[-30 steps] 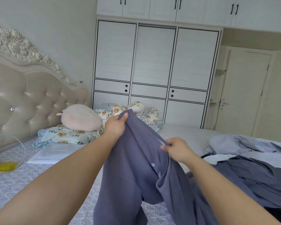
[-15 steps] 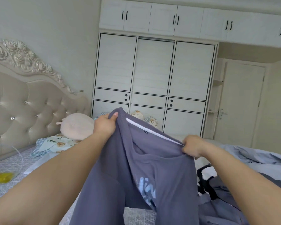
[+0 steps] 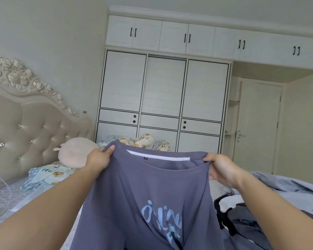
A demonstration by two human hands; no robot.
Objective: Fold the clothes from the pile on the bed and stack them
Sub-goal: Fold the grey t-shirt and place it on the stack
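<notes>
Purple-grey sweatshirt (image 3: pixel 148 192) hung spread in the air above the bed (image 3: pixel 11 199), pale-blue lettering on the chest, white strip inside the neckline. Left hand (image 3: pixel 98 158) and right hand (image 3: pixel 221 168) each pinched a shoulder. Clothes pile (image 3: pixel 260 219) lay at right.

We saw the room evenly lit by soft, diffuse daylight, no hard shadows and no glare. The wide lens bowed the wardrobe (image 3: pixel 163 98) above the two gripping hands and curved the headboard (image 3: pixel 25 123) out to their left. The forearms nearest us looked stretched and slightly soft, and the picture smeared towards the edges.
</notes>
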